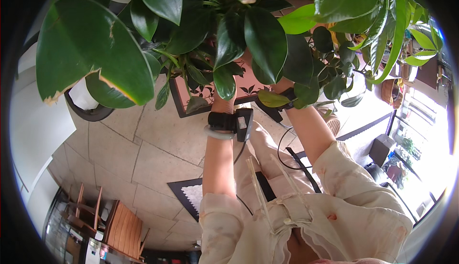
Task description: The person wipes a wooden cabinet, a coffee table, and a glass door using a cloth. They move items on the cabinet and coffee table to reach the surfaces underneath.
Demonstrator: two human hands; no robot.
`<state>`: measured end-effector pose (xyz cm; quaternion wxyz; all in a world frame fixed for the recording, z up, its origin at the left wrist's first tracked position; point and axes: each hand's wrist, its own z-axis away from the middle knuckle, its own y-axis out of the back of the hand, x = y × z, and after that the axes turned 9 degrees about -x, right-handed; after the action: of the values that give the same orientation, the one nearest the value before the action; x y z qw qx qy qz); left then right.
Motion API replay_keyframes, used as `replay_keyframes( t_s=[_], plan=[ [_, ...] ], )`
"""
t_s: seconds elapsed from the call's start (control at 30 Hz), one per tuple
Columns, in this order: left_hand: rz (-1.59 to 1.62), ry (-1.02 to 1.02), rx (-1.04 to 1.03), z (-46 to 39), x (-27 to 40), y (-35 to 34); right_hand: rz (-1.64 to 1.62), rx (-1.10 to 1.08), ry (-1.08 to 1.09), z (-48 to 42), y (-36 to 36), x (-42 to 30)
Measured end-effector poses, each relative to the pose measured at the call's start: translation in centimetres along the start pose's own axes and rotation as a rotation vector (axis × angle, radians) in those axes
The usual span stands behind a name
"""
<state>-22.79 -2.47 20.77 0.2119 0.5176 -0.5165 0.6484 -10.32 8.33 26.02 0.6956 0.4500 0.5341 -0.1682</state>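
Note:
Both arms stretch forward beneath the glossy leaves of a large potted plant. Of my left hand only the wrist end shows; leaves cover its fingers. A black strap with a boxy device and a pale bangle circle that wrist. My right hand is likewise mostly behind foliage, with a black wristband below it. What either hand touches is hidden. Under the leaves lies a pink, dark-bordered panel printed with black leaves. One big leaf at the left has a torn, brown edge.
Stone-look floor tiles spread below. A dark-rimmed mat lies near my legs. A slatted wooden table stands at lower left, a white panel at far left. A black cable loops by my right arm. Bright windows are at right.

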Motion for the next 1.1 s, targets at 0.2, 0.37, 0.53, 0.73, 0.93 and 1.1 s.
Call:
replay_keyframes(
  t_s=[0.2,0.37,0.53,0.73,0.93,1.1],
  plan=[
    [0.310,0.300,0.519,-3.3,3.1,-4.8,-0.048,0.002,-0.038,0.0,0.8,0.7],
    [0.761,-0.383,-0.138,-1.6,-4.3,-1.8,-0.116,-0.055,-0.020,-0.5,0.6,-1.1],
    [0.325,-0.023,0.185,-0.2,-7.9,1.3,-0.204,-0.090,0.025,-3.0,-1.2,-3.7],
    [0.324,0.017,0.227,-0.5,-7.8,1.3,-0.257,-0.096,0.025,-4.0,-2.4,-5.3],
    [-0.098,0.240,0.268,0.8,2.2,-3.8,-0.287,-0.060,0.010,-4.9,-3.0,-6.1],
    [0.153,0.339,0.172,3.5,6.5,-3.0,-0.299,-0.065,0.010,-4.6,-3.8,-7.2]
  ],
)
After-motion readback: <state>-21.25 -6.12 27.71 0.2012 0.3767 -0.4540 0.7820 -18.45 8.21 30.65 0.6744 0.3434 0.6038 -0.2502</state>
